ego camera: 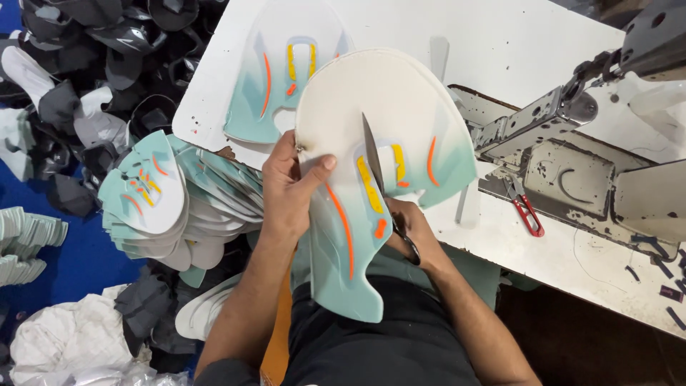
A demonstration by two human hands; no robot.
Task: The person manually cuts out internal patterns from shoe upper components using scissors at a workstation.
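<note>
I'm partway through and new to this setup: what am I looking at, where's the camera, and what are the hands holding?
One picture, from a camera on the person's head, looking down. The left hand pinches a mint-green shoe upper piece with orange and yellow marks. The right hand works scissors at its middle opening. A second matching piece lies on the white table, beside a sewing machine and red thread snips. A stack of matching pieces sits to the left.

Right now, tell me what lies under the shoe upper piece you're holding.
Beneath the held shoe upper piece, another mint piece lies on the white table, partly covered. Nearer me, only dark clothing shows; the rest is hidden.
</note>
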